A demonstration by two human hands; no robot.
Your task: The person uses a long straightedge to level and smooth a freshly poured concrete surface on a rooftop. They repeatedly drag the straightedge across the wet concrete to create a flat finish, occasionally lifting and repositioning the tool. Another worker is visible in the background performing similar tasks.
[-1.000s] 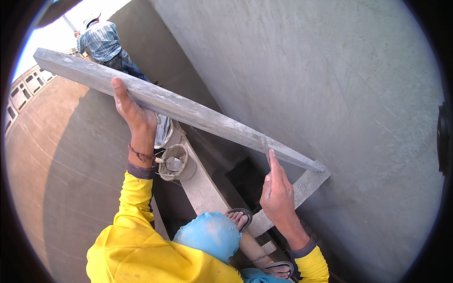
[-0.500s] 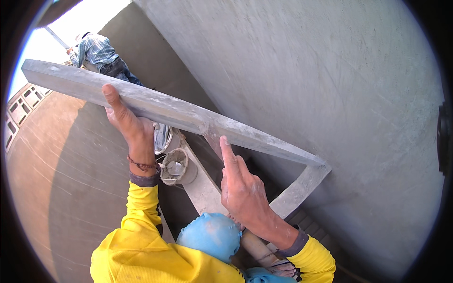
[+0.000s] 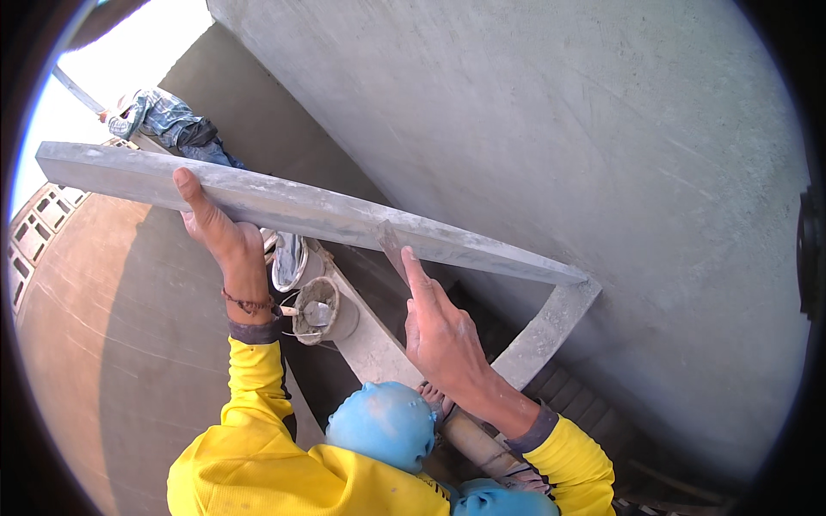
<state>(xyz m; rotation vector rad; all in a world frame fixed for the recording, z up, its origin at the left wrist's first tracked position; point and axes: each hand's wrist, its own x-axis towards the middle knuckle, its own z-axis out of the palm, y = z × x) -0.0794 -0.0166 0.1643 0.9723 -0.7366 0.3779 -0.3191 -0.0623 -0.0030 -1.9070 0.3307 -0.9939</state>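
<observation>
A long grey straightedge bar (image 3: 301,203) slants across the view, its right end at the grey wall (image 3: 637,155). My left hand (image 3: 225,239) grips it from below toward the left end, thumb along the front face. My right hand (image 3: 443,340) holds a thin flat scraper blade (image 3: 392,245) against the bar's middle, index finger stretched along the blade, other fingers bent. Behind my left wrist a bucket (image 3: 342,320) holds grey mortar and a tool; a second bucket (image 3: 291,265) sits just beyond it. My knee (image 3: 379,421) in light blue fabric is below my hands.
A co-worker (image 3: 163,120) in a plaid shirt is at the upper left, holding a bar. A plank (image 3: 370,353) carries the buckets over a dark gap. A concrete ledge (image 3: 551,327) meets the wall at right. A plastered wall (image 3: 146,344) with openwork blocks fills the left.
The bar's left end has dropped, so it slants less steeply. My right hand with the blade has moved left from near the bar's right end to its middle. The co-worker appears lower in view.
</observation>
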